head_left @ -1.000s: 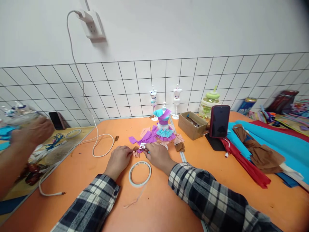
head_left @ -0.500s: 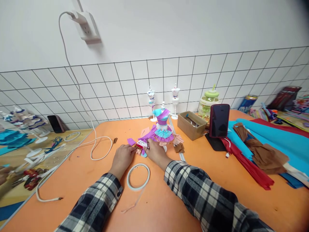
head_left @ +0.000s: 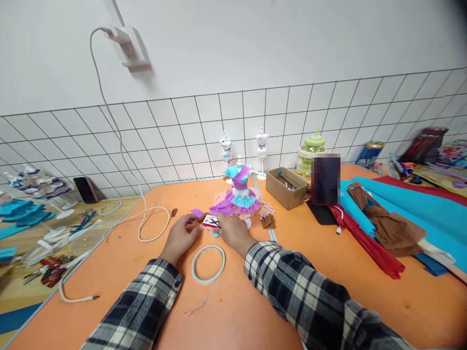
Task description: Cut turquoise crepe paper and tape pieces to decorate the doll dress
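My right hand [head_left: 235, 231] is closed on a small red-and-white box [head_left: 210, 221], its fingertips at the box's right end. Dark marks show on the box's face, too small to make out. On the left, my left hand [head_left: 182, 236] has its fingers curved and apart, near the box and holding nothing visible. Purple, peach and brown paper scraps [head_left: 197, 213] lie around and under the box. Just behind my right hand stands a small dress form [head_left: 241, 182] in a purple and turquoise paper dress. A roll of narrow tape [head_left: 192, 265] lies flat in front, its loose end trailing.
Two mini dress forms [head_left: 261, 143] stand by the tiled wall. A cardboard box [head_left: 286, 189], a green-lidded jar [head_left: 314, 148] and a propped phone [head_left: 326, 181] are right of centre. Coloured crepe paper [head_left: 401, 233] covers the right side. A white cable [head_left: 140, 223] loops across the left.
My left hand's fingers have drawn back left from the box and spread. My right hand keeps the box, whose white face now shows more. The view has shifted slightly.
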Available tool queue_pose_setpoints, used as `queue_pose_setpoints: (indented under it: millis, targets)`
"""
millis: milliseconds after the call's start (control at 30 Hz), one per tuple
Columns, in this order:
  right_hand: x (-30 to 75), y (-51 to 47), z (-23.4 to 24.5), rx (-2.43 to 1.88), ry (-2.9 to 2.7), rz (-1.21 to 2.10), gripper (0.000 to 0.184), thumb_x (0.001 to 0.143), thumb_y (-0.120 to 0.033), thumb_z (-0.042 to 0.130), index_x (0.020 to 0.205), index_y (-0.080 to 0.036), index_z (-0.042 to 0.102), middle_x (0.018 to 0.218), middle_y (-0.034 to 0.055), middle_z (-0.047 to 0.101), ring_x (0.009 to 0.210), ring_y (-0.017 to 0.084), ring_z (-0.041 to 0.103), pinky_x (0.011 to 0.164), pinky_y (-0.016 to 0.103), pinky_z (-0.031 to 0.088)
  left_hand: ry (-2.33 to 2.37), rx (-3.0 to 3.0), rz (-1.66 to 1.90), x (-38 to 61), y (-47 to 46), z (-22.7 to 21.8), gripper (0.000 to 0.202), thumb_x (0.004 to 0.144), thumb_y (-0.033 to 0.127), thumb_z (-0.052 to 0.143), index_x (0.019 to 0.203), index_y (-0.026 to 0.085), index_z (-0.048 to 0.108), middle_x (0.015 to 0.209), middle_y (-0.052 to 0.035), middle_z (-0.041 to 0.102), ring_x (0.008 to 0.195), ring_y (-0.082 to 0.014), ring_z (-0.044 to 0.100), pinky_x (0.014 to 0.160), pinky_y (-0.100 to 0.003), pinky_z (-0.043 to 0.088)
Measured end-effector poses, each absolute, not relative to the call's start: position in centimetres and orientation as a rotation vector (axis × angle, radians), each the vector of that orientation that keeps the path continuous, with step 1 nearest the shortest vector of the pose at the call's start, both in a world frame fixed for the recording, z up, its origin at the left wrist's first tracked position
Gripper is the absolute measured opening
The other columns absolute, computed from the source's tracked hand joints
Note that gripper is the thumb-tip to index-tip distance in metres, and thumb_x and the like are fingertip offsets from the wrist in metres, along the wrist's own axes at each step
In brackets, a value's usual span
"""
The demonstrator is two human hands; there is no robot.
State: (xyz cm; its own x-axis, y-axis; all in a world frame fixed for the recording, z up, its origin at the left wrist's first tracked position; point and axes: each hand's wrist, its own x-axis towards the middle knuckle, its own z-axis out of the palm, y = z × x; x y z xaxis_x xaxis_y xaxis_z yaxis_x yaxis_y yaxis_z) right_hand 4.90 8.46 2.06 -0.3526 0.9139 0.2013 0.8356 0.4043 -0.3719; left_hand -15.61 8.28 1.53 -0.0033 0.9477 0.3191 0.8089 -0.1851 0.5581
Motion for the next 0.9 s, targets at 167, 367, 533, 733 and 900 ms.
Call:
queue_pose_setpoints:
  millis: [167, 367, 533, 733, 900]
  targets:
    - [5.7, 6.0, 3.5, -1.405, -2.295, 0.243, 0.038, 0.092, -0.045, 0.056, 0.118, -0.018, 0.053, 0.104, 0.0105, 0.07, 0.1, 0.025, 0.063, 0.074, 0.032, 0.046, 1.678, 2.166, 0.893, -15.9, 5.0, 4.2, 0.028, 0.083, 0.043, 0.054, 0.084, 0.018, 0.068, 0.089, -0.0081, 0.07, 0.084, -0.0229, 0.062, 0.08, -0.034, 0.048]
    - [10.1, 1.3, 3.0, -1.093, -2.296, 0.409, 0.026, 0.091, -0.044, 0.058, 0.104, -0.022, 0.061, 0.097, 0.0023, 0.071, 0.092, 0.019, 0.062, 0.075, 0.029, 0.041, 1.235, 2.37, 0.286, -13.4, -0.1, 5.9, 0.024, 0.085, 0.044, 0.061, 0.077, 0.022, 0.066, 0.084, -0.0043, 0.067, 0.087, -0.0214, 0.059, 0.082, -0.032, 0.04]
    - [14.3, -0.3, 2.1, -1.051, -2.297, 0.564, 0.024, 0.087, -0.041, 0.064, 0.1, -0.022, 0.065, 0.093, 0.003, 0.07, 0.091, 0.019, 0.061, 0.076, 0.028, 0.041, 1.295, 2.471, 0.202, -10.1, -1.1, 5.9, 0.019, 0.082, 0.035, 0.062, 0.07, 0.021, 0.059, 0.074, 0.0002, 0.062, 0.073, -0.018, 0.054, 0.074, -0.032, 0.035]
    - [14.4, 0.5, 1.2, -1.201, -1.949, 1.002, 0.029, 0.081, -0.039, 0.07, 0.102, -0.021, 0.066, 0.082, 0.0016, 0.068, 0.072, 0.015, 0.061, 0.066, 0.026, 0.044, 1.243, 1.565, 0.687, -7.1, 1.6, 5.3, 0.027, 0.083, 0.042, 0.064, 0.073, 0.019, 0.056, 0.058, 0.0013, 0.059, 0.048, -0.012, 0.047, 0.049, -0.024, 0.034]
    - [13.4, 1.3, 0.1, -0.96, -1.619, 1.34, 0.025, 0.079, -0.031, 0.07, 0.099, -0.017, 0.065, 0.1, 0.0064, 0.071, 0.088, 0.017, 0.066, 0.075, 0.027, 0.049, 1.049, 1.017, 0.998, -3.9, 3.5, 4.5, 0.026, 0.088, 0.041, 0.06, 0.084, 0.015, 0.059, 0.068, -0.0038, 0.067, 0.058, -0.0141, 0.063, 0.057, -0.024, 0.052]
